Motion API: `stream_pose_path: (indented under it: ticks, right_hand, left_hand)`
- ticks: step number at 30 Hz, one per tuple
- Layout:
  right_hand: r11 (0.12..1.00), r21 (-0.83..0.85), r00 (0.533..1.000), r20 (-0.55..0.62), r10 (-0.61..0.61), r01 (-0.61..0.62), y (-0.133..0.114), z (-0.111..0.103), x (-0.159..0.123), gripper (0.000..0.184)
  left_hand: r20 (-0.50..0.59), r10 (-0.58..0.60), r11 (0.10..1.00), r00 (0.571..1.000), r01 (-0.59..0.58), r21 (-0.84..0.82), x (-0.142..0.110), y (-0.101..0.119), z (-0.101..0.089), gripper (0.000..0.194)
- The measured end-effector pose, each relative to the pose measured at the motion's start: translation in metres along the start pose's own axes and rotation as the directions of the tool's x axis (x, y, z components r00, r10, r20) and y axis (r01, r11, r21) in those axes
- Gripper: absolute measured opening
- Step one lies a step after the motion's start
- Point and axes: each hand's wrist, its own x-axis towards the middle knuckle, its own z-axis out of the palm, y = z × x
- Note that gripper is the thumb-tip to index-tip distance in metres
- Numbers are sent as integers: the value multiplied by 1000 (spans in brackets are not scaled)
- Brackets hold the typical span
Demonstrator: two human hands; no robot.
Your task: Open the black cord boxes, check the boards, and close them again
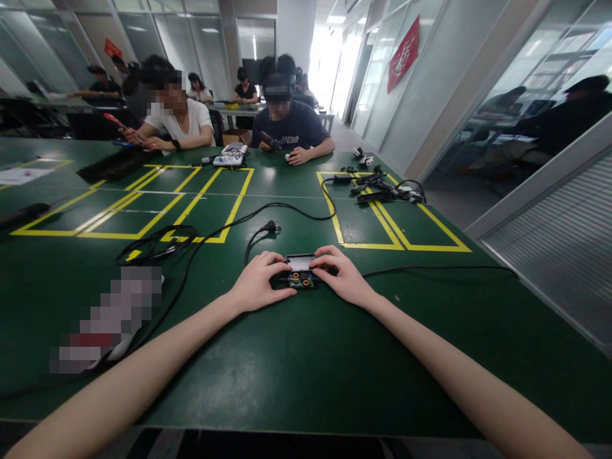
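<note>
An opened power adapter (303,280) lies on the green table between my hands, its circuit board with copper-coloured coils showing. Along its far edge stands or tilts a grey-lined black cover (300,262). My left hand (258,282) is closed round the left end, thumb at the near side and fingers at the cover. From the right, my right hand (340,276) pinches the cover's right end and the case beside it. The fingertips partly hide both ends. Black cables run out on both sides, one of them ending near a plug (271,227).
A coiled black cable (160,245) and a blurred-out long object (109,319) lie at left. Adapters and cables (377,188) are heaped at far right. Yellow tape (287,171) marks boxes on the table (268,370). Across it, two people sit handling tools and small parts.
</note>
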Motion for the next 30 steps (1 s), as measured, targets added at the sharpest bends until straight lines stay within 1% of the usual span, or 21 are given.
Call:
stream_pose_path:
  ticks: [2, 3, 6, 8, 10, 12, 20, 25, 30]
  right_hand:
    - [996, 86, 999, -9, 33, -32, -1, 2, 0, 12]
    - [990, 131, 999, -15, 50, -48, 0, 2, 0, 15]
    - [970, 221, 994, -15, 108, -102, 1, 3, 0, 42]
    - [963, 221, 988, 30, 151, -154, 2, 2, 2, 52]
    - [961, 200, 981, 79, 177, -189, 3, 0, 3, 51]
    - [963, 193, 980, 88, 176, -190, 3, 0, 4, 48]
    - [974, 204, 991, -61, 115, -101, -3, 5, 0, 39]
    - [968, 228, 990, -64, 122, -104, -2, 7, 0, 38]
    - [967, 234, 993, -46, 112, -98, -1, 6, -1, 34]
  left_hand:
    - [-15, 24, 1000, 1000, -24, 8, 0, 1, 0, 40]
    - [-23, 32, 999, 999, -32, 15, 0, 2, 0, 40]
    - [-44, 49, 998, 998, -47, 45, -1, 3, 0, 40]
    - [-51, 58, 996, 997, -54, 70, -1, 4, 1, 39]
    - [-49, 63, 994, 997, -58, 88, -2, 5, 0, 38]
    - [-41, 58, 994, 997, -54, 99, -2, 6, 0, 37]
    - [6, 12, 994, 1000, -12, 107, 0, 12, -2, 37]
    - [-4, 4, 992, 1000, -3, 127, 1, 12, -3, 45]
    - [-8, 28, 992, 1000, -27, 127, 1, 10, -3, 36]
